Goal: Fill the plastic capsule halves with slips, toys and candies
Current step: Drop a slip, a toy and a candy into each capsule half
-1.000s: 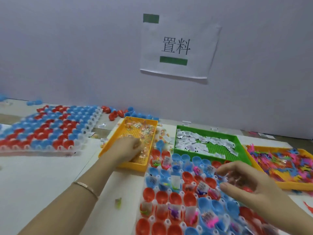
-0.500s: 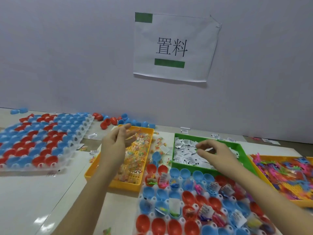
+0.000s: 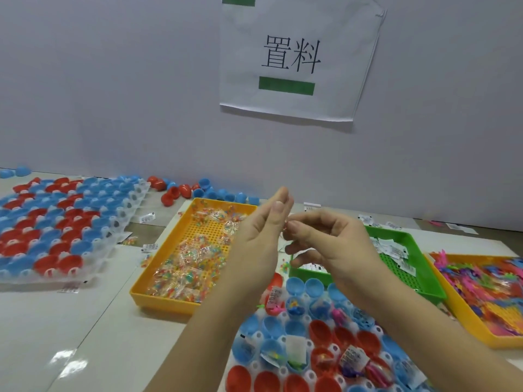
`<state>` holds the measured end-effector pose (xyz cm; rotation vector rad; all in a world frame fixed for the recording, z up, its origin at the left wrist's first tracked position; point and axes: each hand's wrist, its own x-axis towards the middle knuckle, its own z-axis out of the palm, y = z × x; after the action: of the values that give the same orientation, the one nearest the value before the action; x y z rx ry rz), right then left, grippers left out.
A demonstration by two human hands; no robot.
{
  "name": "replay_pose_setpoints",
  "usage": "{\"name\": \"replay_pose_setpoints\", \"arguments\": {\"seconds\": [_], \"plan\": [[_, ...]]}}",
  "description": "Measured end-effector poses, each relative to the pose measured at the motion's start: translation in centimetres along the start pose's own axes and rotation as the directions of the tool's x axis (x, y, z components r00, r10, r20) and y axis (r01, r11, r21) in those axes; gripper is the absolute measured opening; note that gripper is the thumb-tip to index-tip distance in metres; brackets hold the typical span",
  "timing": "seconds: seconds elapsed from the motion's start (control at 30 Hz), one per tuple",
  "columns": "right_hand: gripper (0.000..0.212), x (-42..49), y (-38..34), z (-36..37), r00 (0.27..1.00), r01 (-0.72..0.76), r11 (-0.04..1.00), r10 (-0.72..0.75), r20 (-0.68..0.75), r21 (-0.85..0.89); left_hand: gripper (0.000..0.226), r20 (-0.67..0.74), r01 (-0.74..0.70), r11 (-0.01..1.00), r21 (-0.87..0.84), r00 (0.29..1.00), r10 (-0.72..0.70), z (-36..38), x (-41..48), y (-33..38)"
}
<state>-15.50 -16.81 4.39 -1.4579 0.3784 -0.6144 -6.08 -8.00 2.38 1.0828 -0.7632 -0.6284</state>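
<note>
A grey wall backs a white bench. Red and blue capsule halves lie just below both hands, with candies, slips and toys beyond. The left hand is upright, fingers pressed together. The right hand meets it with curled fingers. Whether either pinches anything, I cannot tell. The sign reads 置料.

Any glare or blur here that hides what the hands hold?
Head view: even, soft light; glare patches on the table at lower left, clear of the work. Head view: the left hand and right hand are smeared where they meet, so anything held is unreadable.
</note>
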Motion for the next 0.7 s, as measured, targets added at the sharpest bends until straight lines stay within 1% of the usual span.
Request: {"name": "replay_pose_setpoints", "arguments": {"seconds": [0.03, 0.07, 0.1, 0.17, 0.23, 0.3, 0.33, 0.37, 0.4, 0.43, 0.47, 0.5, 0.53, 0.57, 0.6, 0.63, 0.7], "plan": [[0.014, 0.0, 0.0, -0.1, 0.999, 0.023, 1.0, -0.023, -0.027, 0.002, 0.034, -0.007, -0.031, 0.998, 0.062, 0.999, 0.031, 0.0, 0.0, 0.0], [0.009, 0.1, 0.1, -0.2, 0.997, 0.044, 0.999, -0.044, -0.059, 0.01, 0.027, -0.026, -0.062, 0.993, 0.097, 0.998, 0.065, 0.0, 0.1, 0.0], [0.007, 0.1, 0.2, -0.4, 0.995, 0.054, 0.998, -0.052, -0.091, 0.025, 0.019, -0.05, -0.086, 0.991, 0.105, 0.995, 0.091, 0.0, 0.2, 0.1], [0.008, 0.2, 0.4, -0.8, 0.992, 0.047, 0.997, -0.04, -0.118, 0.055, 0.011, -0.074, -0.107, 0.989, 0.101, 0.991, 0.115, -0.1, 0.3, 0.3], [0.007, 0.3, 0.8, -1.2, 0.996, 0.012, 0.998, -0.006, -0.093, 0.065, 0.01, -0.068, -0.094, 0.987, 0.132, 0.992, 0.104, -0.3, 0.4, 0.2], [0.008, 0.8, 1.3, -1.8, 0.997, -0.004, 0.999, 0.008, -0.082, 0.042, 0.013, -0.11, -0.061, 0.985, 0.164, 0.991, 0.08, -0.4, 0.6, -0.2], [0.008, 1.3, 1.6, -2.5, 0.993, 0.012, 0.999, -0.015, -0.115, -0.033, 0.013, -0.145, -0.037, 0.987, 0.159, 0.988, 0.061, -0.4, 0.7, -0.4], [0.008, 1.9, 2.0, -3.5, 0.984, 0.028, 0.978, -0.063, -0.164, -0.207, 0.012, -0.172, -0.015, 0.99, 0.141, 0.984, 0.039, -0.3, 0.8, -0.5], [0.01, 2.6, 2.4, -4.7, 0.974, 0.019, 0.889, -0.119, -0.191, -0.457, 0.011, -0.186, 0.003, 0.992, 0.125, 0.982, 0.021, -0.3, 0.8, -0.6], [0.013, 3.2, 2.7, -6.0, 0.974, -0.023, 0.72, -0.141, -0.178, -0.694, 0.012, -0.186, 0.014, 0.992, 0.122, 0.983, 0.009, -0.2, 0.8, -0.7], [0.023, 3.7, 3.1, -7.1, 0.985, -0.079, 0.525, -0.092, -0.149, -0.848, 0.014, -0.177, 0.02, 0.991, 0.131, 0.984, 0.003, -0.1, 0.8, -0.7], [0.037, 4.2, 3.6, -8.2, 0.991, -0.127, 0.368, 0.012, -0.132, -0.921, 0.016, -0.169, 0.028, 0.99, 0.139, 0.986, -0.004, 0.0, 0.9, -0.8], [0.052, 4.5, 4.2, -8.9, 0.984, -0.155, 0.263, 0.128, -0.124, -0.952, 0.018, -0.163, 0.038, 0.989, 0.143, 0.987, -0.014, 0.1, 0.9, -1.0], [0.063, 4.7, 4.8, -9.3, 0.968, -0.16, 0.192, 0.223, -0.116, -0.968, 0.019, -0.16, 0.051, 0.988, 0.146, 0.987, -0.027, 0.2, 0.9, -1.1], [0.068, 4.8, 5.3, -9.5, 0.954, -0.15, 0.156, 0.281, -0.101, -0.976, 0.02, -0.163, 0.065, 0.987, 0.148, 0.986, -0.04, 0.2, 1.0, -1.3], [0.066, 4.8, 5.7, -9.5, 0.95, -0.141, 0.16, 0.299, -0.088, -0.977, 0.022, -0.17, 0.08, 0.986, 0.149, 0.984, -0.054, 0.3, 1.2, -1.5], [0.05, 4.9, 6.2, -9.6, 0.962, -0.155, 0.267, 0.259, -0.084, -0.951, 0.026, -0.185, 0.104, 0.985, 0.136, 0.98, -0.078, 0.3, 1.4, -1.7]]}}
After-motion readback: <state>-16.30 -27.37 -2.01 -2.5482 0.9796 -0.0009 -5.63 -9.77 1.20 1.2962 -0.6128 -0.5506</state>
